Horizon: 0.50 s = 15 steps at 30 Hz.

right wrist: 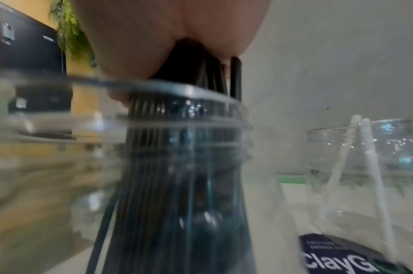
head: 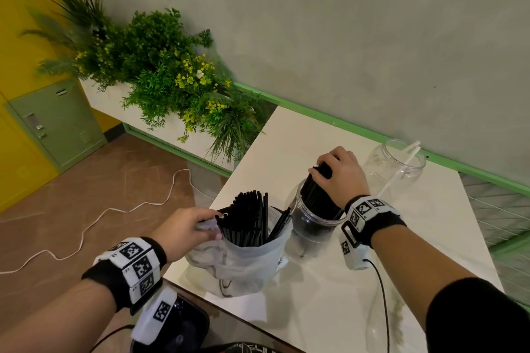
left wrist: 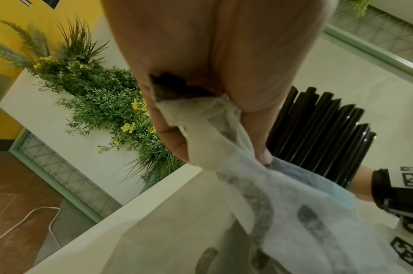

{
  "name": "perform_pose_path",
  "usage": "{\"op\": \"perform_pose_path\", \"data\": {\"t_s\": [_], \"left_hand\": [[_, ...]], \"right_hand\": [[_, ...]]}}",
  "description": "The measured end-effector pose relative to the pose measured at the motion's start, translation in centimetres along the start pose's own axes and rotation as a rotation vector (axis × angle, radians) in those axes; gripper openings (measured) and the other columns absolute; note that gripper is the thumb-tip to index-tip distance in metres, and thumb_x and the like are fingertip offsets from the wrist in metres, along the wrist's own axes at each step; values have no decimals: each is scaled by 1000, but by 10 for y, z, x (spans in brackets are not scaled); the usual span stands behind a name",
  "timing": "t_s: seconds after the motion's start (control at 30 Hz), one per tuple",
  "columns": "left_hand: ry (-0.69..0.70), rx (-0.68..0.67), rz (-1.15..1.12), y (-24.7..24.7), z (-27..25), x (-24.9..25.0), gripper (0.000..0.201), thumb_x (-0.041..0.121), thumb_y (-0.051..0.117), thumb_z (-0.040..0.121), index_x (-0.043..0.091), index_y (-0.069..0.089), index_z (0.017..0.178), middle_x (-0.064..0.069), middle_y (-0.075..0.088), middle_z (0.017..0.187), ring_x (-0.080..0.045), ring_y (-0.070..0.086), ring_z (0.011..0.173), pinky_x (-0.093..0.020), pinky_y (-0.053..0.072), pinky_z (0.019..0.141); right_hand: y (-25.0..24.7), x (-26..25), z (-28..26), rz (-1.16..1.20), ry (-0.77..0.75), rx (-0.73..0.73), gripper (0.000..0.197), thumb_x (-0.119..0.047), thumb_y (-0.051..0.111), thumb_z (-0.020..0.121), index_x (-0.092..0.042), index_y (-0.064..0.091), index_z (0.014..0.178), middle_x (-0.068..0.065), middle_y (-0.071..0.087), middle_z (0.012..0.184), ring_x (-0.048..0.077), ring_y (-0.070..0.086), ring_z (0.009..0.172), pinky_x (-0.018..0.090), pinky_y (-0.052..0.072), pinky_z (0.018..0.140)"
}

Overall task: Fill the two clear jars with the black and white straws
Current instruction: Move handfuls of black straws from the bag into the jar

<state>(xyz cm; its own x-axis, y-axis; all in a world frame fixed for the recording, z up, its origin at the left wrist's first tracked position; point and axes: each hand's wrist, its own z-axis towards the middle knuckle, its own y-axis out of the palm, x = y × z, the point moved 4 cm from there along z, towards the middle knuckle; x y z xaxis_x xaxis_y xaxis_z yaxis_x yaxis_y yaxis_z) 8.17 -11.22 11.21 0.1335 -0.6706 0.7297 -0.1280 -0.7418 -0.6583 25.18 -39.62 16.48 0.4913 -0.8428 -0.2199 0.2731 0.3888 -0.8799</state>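
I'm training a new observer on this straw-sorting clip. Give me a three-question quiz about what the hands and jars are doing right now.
1. True or false: the right hand grips a bundle of black straws standing in the near jar.
2. What does the left hand hold? A) a white straw B) the rim of the white bag C) a jar lid
3. Fill in: the far jar holds only a couple of ____ straws.

Key: 1 true; 2 B; 3 white.
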Motion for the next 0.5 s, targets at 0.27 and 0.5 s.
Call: {"op": "perform_pose_path", "data": {"t_s": [0.27,0.5], "left_hand": [[-3,4,1,-1,0,1,8,26,73,80,28,66,81,-1,67,86,-17,61,86,-33,47,80],[-2,23,19,-1,1,1,15,24,73,80,18,61,73,-8,61,76,-23,57,76,-33,43,69]], "right_hand": [[0,4,-7,97,44,45,17,-29,64,89,-14,63,97,1,57,103,22,52,97,38,50,75],[6,9,-4,70,52,-53,29,-26,55,94,-19,57,122,3,57,117,26,50,107,42,45,91]]}}
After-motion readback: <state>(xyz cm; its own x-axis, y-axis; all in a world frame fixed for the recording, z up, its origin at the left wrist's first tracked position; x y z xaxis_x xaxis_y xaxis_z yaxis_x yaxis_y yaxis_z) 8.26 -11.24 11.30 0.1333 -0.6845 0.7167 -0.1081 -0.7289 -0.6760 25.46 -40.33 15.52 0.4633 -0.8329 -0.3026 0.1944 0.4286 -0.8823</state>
